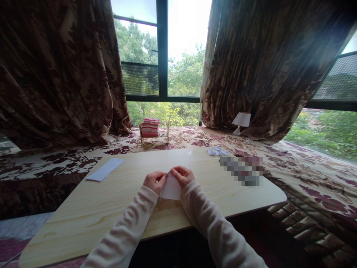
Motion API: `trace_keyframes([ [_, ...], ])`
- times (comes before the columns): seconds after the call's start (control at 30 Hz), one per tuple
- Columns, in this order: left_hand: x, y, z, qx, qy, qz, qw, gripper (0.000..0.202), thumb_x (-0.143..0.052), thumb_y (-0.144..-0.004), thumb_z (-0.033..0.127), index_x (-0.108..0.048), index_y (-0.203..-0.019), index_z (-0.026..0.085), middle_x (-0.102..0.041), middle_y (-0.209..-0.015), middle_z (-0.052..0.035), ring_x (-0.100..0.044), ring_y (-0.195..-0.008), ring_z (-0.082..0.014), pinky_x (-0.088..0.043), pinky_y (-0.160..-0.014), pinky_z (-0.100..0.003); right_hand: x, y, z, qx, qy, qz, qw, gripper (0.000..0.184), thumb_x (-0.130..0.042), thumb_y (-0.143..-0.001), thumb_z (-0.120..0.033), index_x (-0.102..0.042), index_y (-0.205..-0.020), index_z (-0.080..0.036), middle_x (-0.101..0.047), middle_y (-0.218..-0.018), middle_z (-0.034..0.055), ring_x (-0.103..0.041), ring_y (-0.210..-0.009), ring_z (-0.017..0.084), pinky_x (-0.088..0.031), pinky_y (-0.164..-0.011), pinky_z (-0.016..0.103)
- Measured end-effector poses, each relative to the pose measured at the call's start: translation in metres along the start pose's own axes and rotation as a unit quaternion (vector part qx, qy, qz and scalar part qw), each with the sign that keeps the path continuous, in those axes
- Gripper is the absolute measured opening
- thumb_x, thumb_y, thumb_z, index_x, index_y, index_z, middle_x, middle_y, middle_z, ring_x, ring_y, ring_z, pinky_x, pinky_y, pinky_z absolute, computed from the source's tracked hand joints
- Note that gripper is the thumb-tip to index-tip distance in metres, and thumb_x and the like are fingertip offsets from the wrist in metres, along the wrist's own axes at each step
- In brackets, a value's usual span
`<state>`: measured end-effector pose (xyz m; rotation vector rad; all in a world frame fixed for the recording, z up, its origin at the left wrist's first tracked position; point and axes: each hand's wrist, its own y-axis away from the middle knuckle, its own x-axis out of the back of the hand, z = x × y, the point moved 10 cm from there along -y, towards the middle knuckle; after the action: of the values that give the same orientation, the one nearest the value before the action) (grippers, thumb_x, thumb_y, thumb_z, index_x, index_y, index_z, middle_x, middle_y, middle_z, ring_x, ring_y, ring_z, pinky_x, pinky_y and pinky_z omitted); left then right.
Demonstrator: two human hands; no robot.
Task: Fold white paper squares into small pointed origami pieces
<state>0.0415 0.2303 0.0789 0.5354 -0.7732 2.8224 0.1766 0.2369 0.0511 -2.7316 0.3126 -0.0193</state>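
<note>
White paper [171,188] pinched by left grip [155,182] and right grip [183,176]
Likely light, easily creased; best held by its far edge.

The small white sheet [171,189] looked like smooth, matt paper, as did the long strip [105,169]. The tabletop [80,208] showed pale wood grain with a smooth, faintly glossy finish. The curtains [55,67] were patterned cloth with a satiny sheen; the sleeves [128,221] were matt, wrinkled cloth.
</note>
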Motion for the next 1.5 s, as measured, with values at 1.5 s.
trace_keyframes([
  [1.5,0.024,0.004,0.03,-0.126,-0.014,0.113,0.985,0.01,-0.056,-0.069,0.02,-0.058,-0.059,0.016,-0.059,-0.069,-0.0034,-0.056,-0.066,-0.0135,-0.046,-0.062,-0.024,0.002,-0.002,-0.006,0.026,-0.035,-0.002,0.999,0.02,-0.058,-0.067,-0.034,-0.069,-0.073,-0.018,-0.065,-0.075,0.004,-0.058,-0.072,0.017,-0.047,-0.056,0.025],
])
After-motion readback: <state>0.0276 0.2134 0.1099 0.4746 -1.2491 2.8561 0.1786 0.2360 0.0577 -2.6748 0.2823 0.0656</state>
